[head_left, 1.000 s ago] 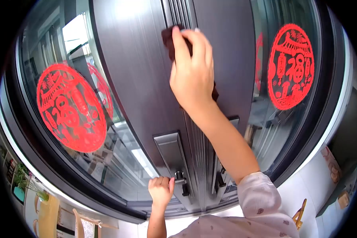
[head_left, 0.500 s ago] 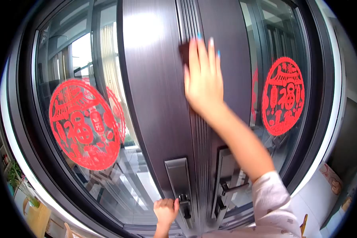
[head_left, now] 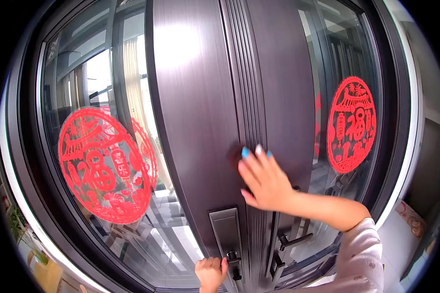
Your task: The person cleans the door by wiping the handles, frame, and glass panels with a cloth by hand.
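Observation:
A dark double door (head_left: pixel 195 122) with ribbed trim (head_left: pixel 249 97) along its middle fills the view. My right hand (head_left: pixel 269 185) lies with its fingers stretched over a dark brown cloth (head_left: pixel 236 155), pressing it to the door beside the trim. Most of the cloth is hidden under the fingers and blurred, so its exact kind is unclear. Lower down, my left hand (head_left: pixel 211 273) is closed around the lever of the left door handle (head_left: pixel 233 259), which it mostly covers. On the right leaf, another door handle (head_left: pixel 296 241) sits below my right forearm.
Glass panels flank the middle, with a round red sticker (head_left: pixel 102 166) on the left and another red sticker (head_left: pixel 352 124) on the right. At lower left are a wooden table (head_left: pixel 49 276) and a green plant (head_left: pixel 17 222). A patterned mat (head_left: pixel 409 219) lies at right.
My right hand has slid down along the middle of the door with the cloth, from near the top to just above the handles. The left hand remains on its handle.

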Motion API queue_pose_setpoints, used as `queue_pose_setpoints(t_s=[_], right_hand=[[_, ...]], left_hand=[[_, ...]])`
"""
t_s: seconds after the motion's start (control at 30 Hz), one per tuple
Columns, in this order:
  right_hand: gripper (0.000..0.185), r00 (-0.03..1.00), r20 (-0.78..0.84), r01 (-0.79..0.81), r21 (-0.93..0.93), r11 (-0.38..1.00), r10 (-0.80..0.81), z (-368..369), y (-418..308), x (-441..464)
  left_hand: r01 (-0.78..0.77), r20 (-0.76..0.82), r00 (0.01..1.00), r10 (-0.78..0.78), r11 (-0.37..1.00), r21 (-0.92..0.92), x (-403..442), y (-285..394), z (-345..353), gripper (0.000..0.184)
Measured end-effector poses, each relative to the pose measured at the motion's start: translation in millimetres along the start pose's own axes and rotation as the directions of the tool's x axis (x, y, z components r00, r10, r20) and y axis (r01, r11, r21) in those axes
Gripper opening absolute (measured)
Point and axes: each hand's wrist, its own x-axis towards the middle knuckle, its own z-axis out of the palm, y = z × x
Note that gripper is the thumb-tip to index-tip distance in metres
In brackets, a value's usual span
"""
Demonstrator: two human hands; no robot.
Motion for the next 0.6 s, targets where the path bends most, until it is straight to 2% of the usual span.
queue_pose_setpoints(t_s=[0.1,0.13,0.2,0.23,0.27,0.3,0.33,0.4,0.43,0.47,0.53,0.6], right_hand=[[0.06,0.999,-0.035,-0.034,-0.123,0.992,0.03,-5,17,28],[0.059,0.982,-0.183,-0.078,-0.133,0.988,0.053,-9,32,55],[0.057,0.924,-0.369,-0.171,-0.164,0.972,0.101,-23,71,121],[0.057,0.863,-0.501,-0.181,-0.167,0.969,0.075,-26,101,159],[0.056,0.802,-0.591,-0.246,-0.189,0.951,0.09,-36,126,197],[0.056,0.731,-0.678,-0.271,-0.194,0.943,0.071,-42,154,233],[0.056,0.72,-0.676,-0.343,-0.154,0.927,0.155,-56,162,258],[0.063,0.66,-0.691,-0.39,0.02,0.921,0.294,-67,173,295],[0.064,0.69,-0.661,-0.327,0.08,0.942,0.296,-72,171,296],[0.065,0.721,-0.626,-0.266,0.144,0.953,0.296,-72,167,292],[0.055,0.82,-0.548,-0.118,0.121,0.986,0.165,-64,142,255],[0.06,0.858,-0.51,0.01,-0.118,0.993,-0.069,-33,121,188]], left_hand=[[-0.012,-0.042,0.999,0.011,1.0,-0.024,2,-1,4,0.028],[0.0,-0.009,1.0,0.0,1.0,0.001,1,-1,5,0.029],[0.013,0.016,1.0,-0.013,1.0,0.023,7,1,-1,0.032],[0.052,0.227,0.972,-0.065,0.997,0.063,16,4,-10,0.036],[0.081,0.426,0.897,-0.121,0.991,0.11,27,6,-17,0.042],[0.002,0.603,0.797,-0.024,0.999,0.037,41,1,-25,0.052],[0.004,0.598,0.801,-0.023,0.999,0.033,48,-3,-25,0.052],[-0.118,0.636,0.717,0.285,0.949,-0.292,62,-7,-24,0.054],[-0.087,0.782,0.566,0.26,0.963,-0.257,74,-8,-28,0.055],[-0.084,0.782,0.568,0.258,0.963,-0.257,76,-10,-28,0.055],[0.011,0.856,0.464,0.227,0.965,-0.262,76,-15,-29,0.053],[-0.015,0.85,0.447,0.28,0.952,-0.305,71,-22,-24,0.052]])
